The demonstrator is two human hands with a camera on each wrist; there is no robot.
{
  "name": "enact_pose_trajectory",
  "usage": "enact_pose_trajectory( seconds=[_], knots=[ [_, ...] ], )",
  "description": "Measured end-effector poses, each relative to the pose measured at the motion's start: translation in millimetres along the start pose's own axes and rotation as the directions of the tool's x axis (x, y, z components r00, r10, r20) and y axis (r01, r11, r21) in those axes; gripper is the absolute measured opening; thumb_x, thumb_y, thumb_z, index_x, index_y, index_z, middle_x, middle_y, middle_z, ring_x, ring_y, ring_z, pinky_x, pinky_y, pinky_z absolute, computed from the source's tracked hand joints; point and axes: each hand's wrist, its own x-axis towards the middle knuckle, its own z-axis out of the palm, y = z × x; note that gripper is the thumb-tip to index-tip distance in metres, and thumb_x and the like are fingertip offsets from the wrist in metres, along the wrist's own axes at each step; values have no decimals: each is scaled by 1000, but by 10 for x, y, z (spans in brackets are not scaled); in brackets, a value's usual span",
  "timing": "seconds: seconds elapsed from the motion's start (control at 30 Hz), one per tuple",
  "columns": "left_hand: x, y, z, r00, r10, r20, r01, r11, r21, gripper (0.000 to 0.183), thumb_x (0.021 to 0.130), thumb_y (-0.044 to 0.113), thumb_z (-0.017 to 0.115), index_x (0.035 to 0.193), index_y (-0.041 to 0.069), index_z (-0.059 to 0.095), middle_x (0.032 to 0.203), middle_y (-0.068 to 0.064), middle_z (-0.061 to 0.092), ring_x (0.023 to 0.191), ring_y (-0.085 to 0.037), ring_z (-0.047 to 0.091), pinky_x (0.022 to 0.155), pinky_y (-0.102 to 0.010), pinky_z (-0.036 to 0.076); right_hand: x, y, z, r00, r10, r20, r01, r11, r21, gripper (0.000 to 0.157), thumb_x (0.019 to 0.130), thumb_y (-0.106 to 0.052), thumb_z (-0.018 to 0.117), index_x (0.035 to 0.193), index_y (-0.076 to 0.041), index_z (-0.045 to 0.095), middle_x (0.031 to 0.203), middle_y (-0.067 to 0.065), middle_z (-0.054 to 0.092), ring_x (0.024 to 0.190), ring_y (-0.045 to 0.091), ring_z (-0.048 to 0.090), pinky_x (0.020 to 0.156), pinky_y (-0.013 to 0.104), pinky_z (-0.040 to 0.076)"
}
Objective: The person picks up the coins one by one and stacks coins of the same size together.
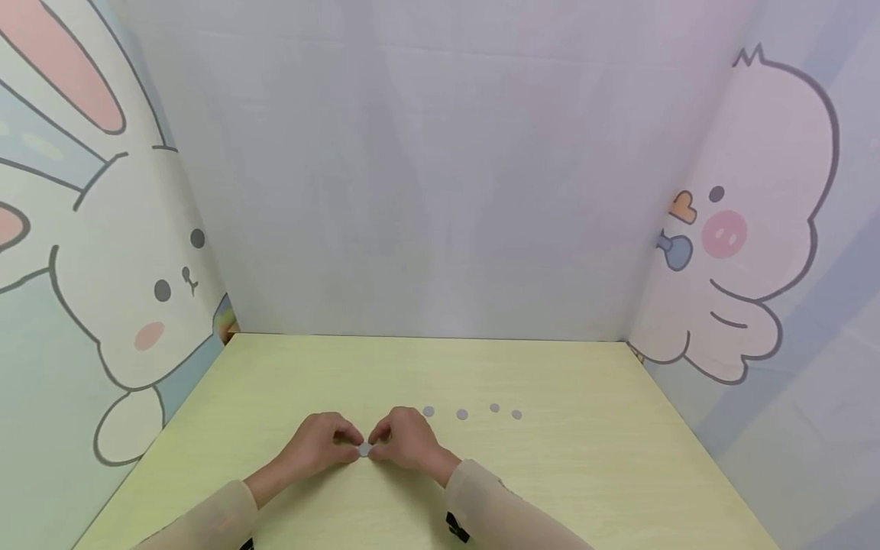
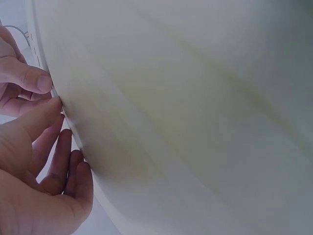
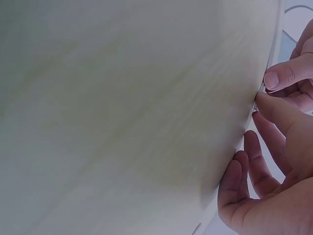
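Observation:
Between the two hands a small silver-grey coin [image 1: 364,450] lies flat at the tabletop in the head view. The left hand [image 1: 321,443] holds its left edge with thumb and forefinger. From the other side, the right hand [image 1: 406,439] pinches the coin's right edge, its fingers bent. In the left wrist view the left hand [image 2: 44,186] has its fingertips down at the table surface, facing the other hand. The right wrist view shows the right hand [image 3: 274,186] likewise, fingertips at the table; the coin is mostly hidden there.
Right of the hands, several more coins [image 1: 462,415] lie apart in a loose row on the pale yellow table [image 1: 584,473]. A plain light curtain [image 1: 440,191] stands behind the table. Cartoon-printed sheets, with a rabbit [image 1: 131,305] and a chick [image 1: 770,176], flank it.

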Motion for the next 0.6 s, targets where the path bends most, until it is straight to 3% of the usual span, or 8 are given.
enact_pose_trajectory(
  seconds=[0.6],
  knots=[
    [20, 8, 11, 1000, 24, -11, -24, 1000, 17, 14, 83, 16, 91, 91, 23, 82, 94, 12, 75, 96, -15, 67, 87, -41, 54, 11, 9, 1, 1000, -6, 8, 6, 1000, -8, 7, 82, -15, 93, 85, -15, 86, 78, -14, 71, 76, -1, 50, 71, 21, 45]
  ],
)
